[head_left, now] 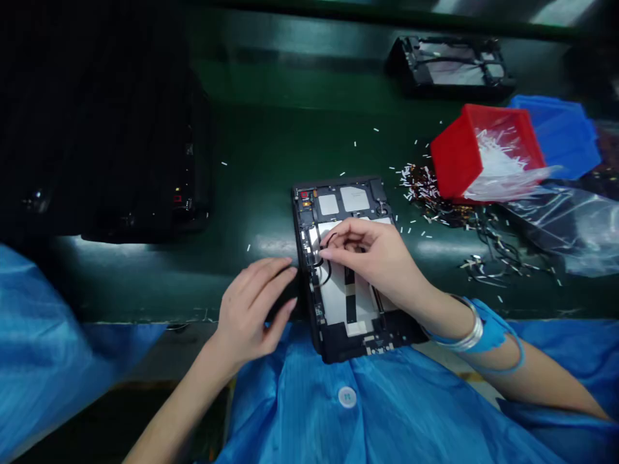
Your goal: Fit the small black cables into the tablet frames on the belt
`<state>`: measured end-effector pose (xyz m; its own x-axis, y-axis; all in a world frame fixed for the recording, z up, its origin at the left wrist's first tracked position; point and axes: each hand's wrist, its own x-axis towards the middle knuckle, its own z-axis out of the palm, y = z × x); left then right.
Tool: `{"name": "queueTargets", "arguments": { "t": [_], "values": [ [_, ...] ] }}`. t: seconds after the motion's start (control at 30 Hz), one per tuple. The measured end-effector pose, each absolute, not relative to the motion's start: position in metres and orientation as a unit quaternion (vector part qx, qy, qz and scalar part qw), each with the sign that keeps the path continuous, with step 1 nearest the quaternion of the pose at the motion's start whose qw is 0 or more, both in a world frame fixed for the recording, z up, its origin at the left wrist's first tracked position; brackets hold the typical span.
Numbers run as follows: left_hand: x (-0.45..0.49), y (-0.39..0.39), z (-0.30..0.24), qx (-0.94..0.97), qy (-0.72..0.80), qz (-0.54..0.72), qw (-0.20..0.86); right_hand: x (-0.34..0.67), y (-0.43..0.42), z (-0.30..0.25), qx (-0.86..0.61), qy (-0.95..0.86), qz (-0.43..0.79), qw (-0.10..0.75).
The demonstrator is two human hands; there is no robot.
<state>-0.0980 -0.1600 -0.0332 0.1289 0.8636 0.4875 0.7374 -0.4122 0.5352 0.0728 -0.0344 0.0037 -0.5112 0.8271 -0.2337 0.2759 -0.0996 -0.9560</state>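
An opened tablet back (349, 270) lies at the near edge of the green conveyor belt (271, 161), its white and grey inner parts showing. My right hand (374, 254) rests on its middle, fingers pinched on a thin black cable (323, 258) that loops over the left side. My left hand (254, 303) lies beside the tablet's left edge, fingers straight and together, touching the frame.
A red bin (483, 151) of small white parts lies tipped at the right, beside a blue bin (561, 132) and clear plastic bags (570, 225). Loose cables and white bits (435, 200) litter the belt. Another opened tablet (452, 64) sits at the back. Black trays (145, 142) stand left.
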Motion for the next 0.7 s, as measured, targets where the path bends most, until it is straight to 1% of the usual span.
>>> {"name": "queueTargets", "arguments": {
  "t": [0.17, 0.3, 0.7],
  "values": [
    [-0.089, -0.17, -0.047, 0.792, 0.525, 0.309, 0.038, 0.07, -0.031, -0.004, -0.459, -0.677, 0.524, 0.239],
    [-0.088, -0.166, -0.048, 0.804, 0.527, 0.275, 0.005, 0.069, -0.03, -0.003, -0.461, -0.695, 0.497, 0.238],
    [-0.086, -0.165, -0.047, 0.796, 0.545, 0.263, -0.01, 0.068, -0.026, 0.0, -0.443, -0.74, 0.468, 0.194]
  ]
}}
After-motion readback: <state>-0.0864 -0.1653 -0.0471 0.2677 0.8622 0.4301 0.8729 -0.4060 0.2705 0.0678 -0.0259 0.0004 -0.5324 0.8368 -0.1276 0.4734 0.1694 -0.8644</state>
